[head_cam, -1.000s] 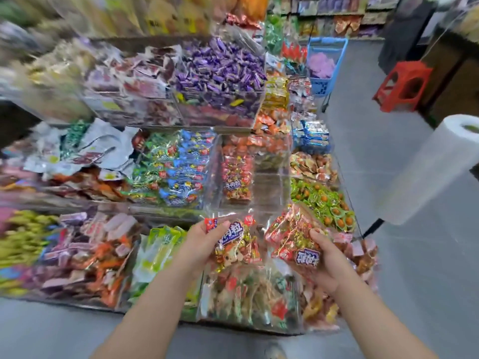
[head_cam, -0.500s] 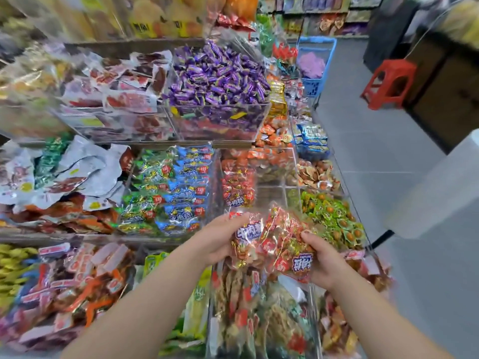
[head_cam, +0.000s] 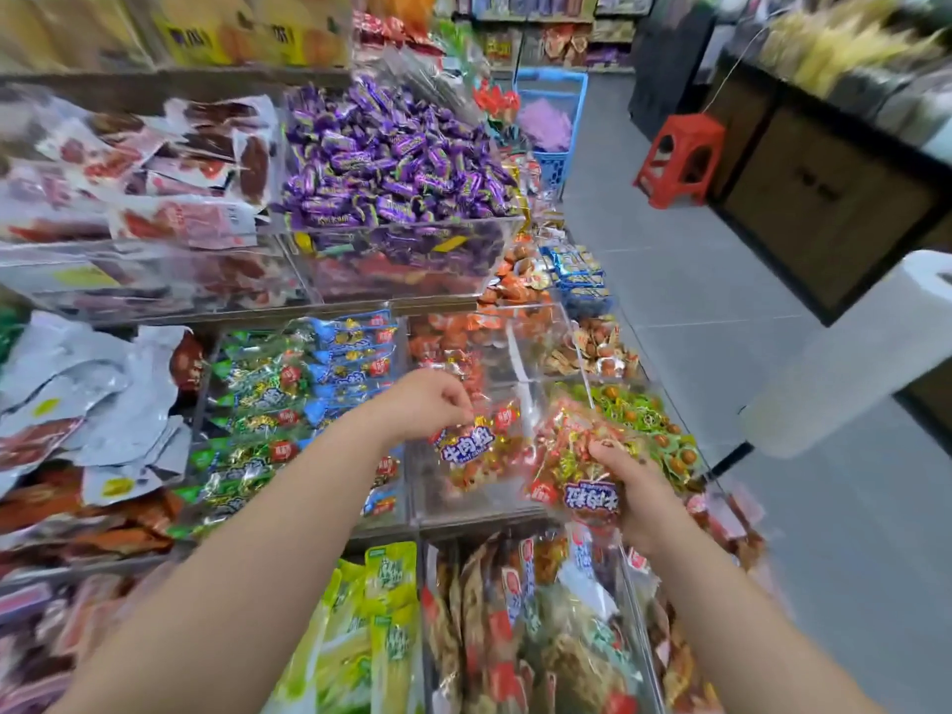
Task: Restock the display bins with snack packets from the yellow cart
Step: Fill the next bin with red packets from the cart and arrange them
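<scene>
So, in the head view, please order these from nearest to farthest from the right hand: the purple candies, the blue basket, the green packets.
1. Green packets, directly beyond the right hand.
2. Purple candies, higher up and to the left.
3. Blue basket, farthest back, upper centre.

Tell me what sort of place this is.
Probably a snack shop or supermarket aisle: clear display bins heaped with wrapped purple candies, a blue shopping basket on the floor, stocked shelves behind.

left hand [head_cam: 422, 404] pinching one red snack packet [head_cam: 471, 448] over the clear bin [head_cam: 515, 347], right hand [head_cam: 636, 499] gripping another packet [head_cam: 572, 456] right beside it.
</scene>
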